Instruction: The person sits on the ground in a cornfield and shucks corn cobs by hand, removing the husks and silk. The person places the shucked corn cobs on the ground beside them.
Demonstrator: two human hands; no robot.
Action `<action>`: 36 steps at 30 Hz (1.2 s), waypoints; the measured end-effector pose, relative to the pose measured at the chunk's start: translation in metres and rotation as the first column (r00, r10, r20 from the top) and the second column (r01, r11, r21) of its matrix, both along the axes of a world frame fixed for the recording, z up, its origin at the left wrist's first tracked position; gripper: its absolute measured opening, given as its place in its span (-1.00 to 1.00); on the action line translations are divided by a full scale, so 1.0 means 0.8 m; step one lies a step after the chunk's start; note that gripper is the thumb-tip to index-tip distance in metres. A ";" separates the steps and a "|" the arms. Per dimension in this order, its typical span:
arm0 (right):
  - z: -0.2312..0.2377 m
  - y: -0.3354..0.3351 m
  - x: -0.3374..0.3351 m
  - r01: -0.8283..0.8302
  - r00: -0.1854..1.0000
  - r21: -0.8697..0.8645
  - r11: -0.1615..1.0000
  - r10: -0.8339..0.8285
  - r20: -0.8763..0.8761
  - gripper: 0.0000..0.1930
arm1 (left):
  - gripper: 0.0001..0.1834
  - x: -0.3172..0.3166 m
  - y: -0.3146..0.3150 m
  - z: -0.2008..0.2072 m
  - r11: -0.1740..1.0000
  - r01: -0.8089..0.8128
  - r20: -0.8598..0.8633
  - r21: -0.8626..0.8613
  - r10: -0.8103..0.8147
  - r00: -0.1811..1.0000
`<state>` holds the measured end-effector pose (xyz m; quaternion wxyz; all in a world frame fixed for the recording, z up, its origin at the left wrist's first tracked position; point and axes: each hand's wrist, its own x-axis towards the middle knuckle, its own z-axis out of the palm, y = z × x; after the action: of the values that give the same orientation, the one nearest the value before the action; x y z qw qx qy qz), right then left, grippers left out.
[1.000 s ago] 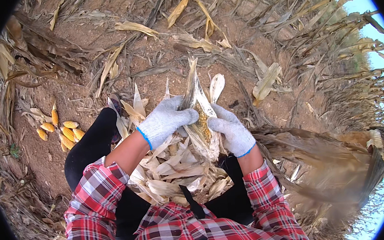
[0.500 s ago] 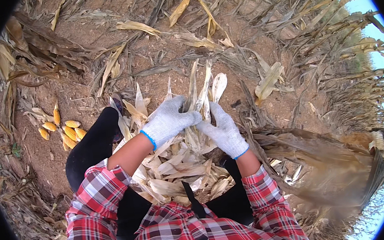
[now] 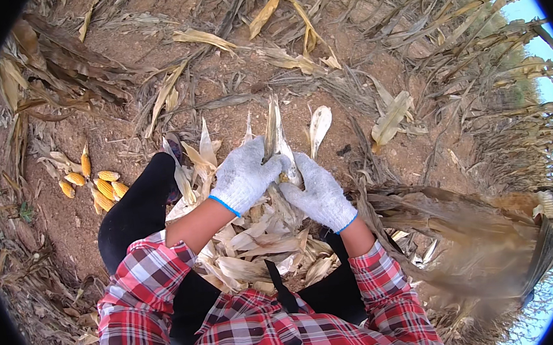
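Both my hands wear white knit gloves with blue cuffs and meet in front of me. My left hand [image 3: 244,177] is closed on dry, pale corn husk [image 3: 279,129], whose leaves stick up from between the gloves. My right hand [image 3: 320,193] curls against the other side of the same husk, its fingers bent inward. Whether an ear sits inside is mostly hidden by the gloves. Below them, a heap of stripped husks [image 3: 256,243] lies between my legs. One pale husk leaf [image 3: 320,126] points away just beyond my right hand.
Several bare yellow corn ears [image 3: 105,187] lie on the soil at the left, past my bent knee [image 3: 126,215]. Dry stalks [image 3: 56,60] lean at the upper left. Large brown leaves [image 3: 452,229] spread at the right, with standing dry corn [image 3: 494,101] behind.
Both hands have drawn slightly closer together around the husk. The leaves between them stand closer together, and the pale leaf at the right now sits farther from them. The view has shifted slightly.
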<state>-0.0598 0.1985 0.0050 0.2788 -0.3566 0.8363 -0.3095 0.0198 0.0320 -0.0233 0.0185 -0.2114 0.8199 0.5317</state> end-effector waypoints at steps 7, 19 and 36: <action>0.013 0.000 -0.008 0.187 0.771 -0.191 0.964 -0.023 0.637 -0.50 | -0.43 -0.002 -0.009 -0.001 0.950 -0.123 0.077 0.288 0.105 0.991; 0.002 0.000 -0.011 0.177 0.980 -0.048 0.983 -0.172 0.101 -0.66 | -0.46 -0.001 -0.005 0.011 0.962 0.130 0.085 0.238 -0.154 0.984; 0.005 0.012 -0.008 0.174 0.981 -0.095 0.980 -0.164 0.103 -0.75 | -0.44 -0.003 -0.003 0.022 0.934 0.127 0.099 0.334 -0.169 0.981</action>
<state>-0.0664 0.2084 0.0088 0.2719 -0.2830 0.8321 -0.3918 0.0174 0.0297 -0.0058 0.1449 -0.1764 0.7316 0.6424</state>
